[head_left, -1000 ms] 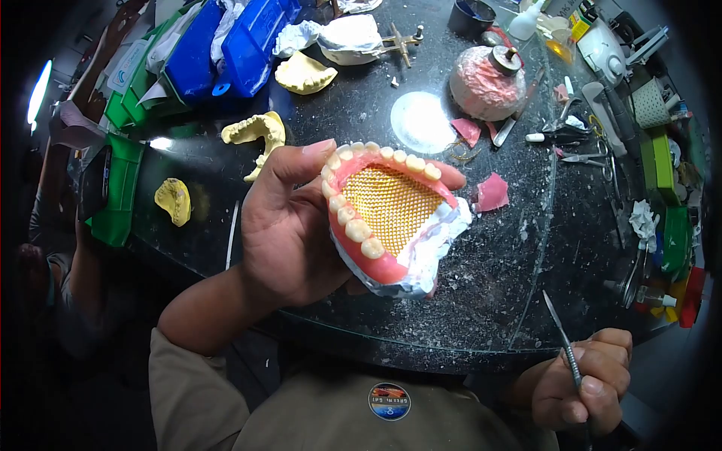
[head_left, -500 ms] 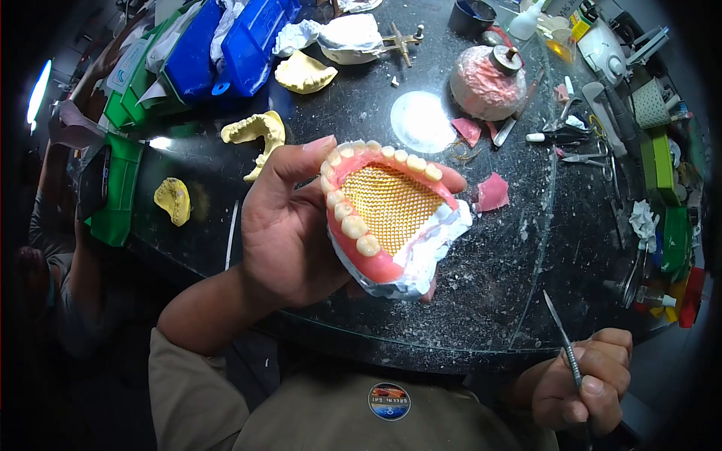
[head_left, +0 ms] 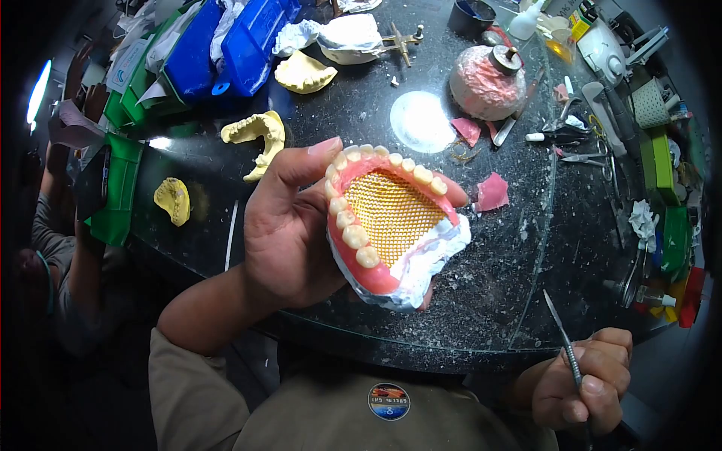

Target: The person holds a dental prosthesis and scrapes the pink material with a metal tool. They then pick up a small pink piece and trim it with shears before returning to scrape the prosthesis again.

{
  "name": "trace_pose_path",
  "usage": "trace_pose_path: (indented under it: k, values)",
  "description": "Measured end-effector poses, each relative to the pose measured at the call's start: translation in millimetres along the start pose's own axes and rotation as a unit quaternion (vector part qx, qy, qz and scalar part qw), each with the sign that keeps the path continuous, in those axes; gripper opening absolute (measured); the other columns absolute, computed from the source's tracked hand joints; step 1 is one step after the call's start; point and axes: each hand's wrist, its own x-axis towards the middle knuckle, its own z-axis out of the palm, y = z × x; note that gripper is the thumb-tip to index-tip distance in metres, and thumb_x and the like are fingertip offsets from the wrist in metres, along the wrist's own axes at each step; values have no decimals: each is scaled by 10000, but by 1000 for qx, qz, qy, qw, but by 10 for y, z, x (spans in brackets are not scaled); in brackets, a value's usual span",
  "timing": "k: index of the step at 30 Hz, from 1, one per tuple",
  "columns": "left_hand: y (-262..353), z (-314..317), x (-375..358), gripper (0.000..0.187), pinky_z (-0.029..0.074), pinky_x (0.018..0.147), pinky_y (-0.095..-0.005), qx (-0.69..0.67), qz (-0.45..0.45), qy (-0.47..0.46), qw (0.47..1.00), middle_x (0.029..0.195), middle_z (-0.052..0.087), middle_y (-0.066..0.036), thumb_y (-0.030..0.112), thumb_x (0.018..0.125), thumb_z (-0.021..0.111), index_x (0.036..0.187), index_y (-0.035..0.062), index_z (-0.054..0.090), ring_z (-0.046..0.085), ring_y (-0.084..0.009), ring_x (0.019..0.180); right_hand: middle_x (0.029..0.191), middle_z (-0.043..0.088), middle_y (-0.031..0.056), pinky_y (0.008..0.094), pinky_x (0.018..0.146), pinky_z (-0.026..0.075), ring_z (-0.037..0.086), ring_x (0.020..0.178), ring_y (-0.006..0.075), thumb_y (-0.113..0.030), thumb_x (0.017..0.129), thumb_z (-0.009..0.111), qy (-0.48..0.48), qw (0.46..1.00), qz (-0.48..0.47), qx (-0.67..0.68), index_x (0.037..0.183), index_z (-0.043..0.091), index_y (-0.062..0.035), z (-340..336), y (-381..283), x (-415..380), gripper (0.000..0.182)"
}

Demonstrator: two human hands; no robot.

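Observation:
My left hand (head_left: pixel 289 225) is closed around a denture model (head_left: pixel 366 257) and holds it above the bench. The model has a white plaster base, pink wax gums, a horseshoe row of cream teeth, and gold mesh (head_left: pixel 391 214) across the palate. My thumb presses its left front edge; fingertips show behind its right side, the others are hidden beneath it. At the lower right, my right hand (head_left: pixel 590 379) grips a thin metal wax carver (head_left: pixel 562 331), its pointed blade aimed up and left, apart from the model.
Yellow plaster casts (head_left: pixel 304 73) lie at the back left near blue bins (head_left: pixel 259 45). A pink-coated spirit lamp (head_left: pixel 487 83) stands behind the model. Pink wax pieces (head_left: pixel 492 192) and a knife lie near it. Tools crowd the right edge. Another person's arm (head_left: pixel 56 218) is at far left.
My left hand has tipped the denture model slightly, showing the palate mesh more squarely and moving the teeth a little lower. My right hand and the wax carver stay in place.

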Motion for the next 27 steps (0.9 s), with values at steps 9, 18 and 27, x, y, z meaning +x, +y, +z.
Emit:
trace_pose_path:
  k: [9,18,27]
  values:
    - [8,73,1,890,532,405,-345,-58,-11,30,998,828,587,-224,617,815,294,1150,-204,370,625,-280,560,730,476,88,269,490,319,384,515,127,-285,946,264,-1,1000,3,3,1010,403,-67,3,-13,11,267]
    - [14,115,-3,880,537,402,-328,-94,-19,54,994,790,587,-215,609,817,300,1148,-204,365,623,-273,532,728,473,86,270,489,316,384,516,127,-284,948,260,0,1000,2,5,1003,402,-69,9,-10,11,264]
    - [-19,26,-1,784,512,367,-323,-62,-4,50,997,836,565,-235,561,844,268,1107,-163,411,595,-277,492,707,471,87,272,487,320,376,494,124,-280,950,265,10,1000,4,7,1001,408,-58,28,-14,8,269]
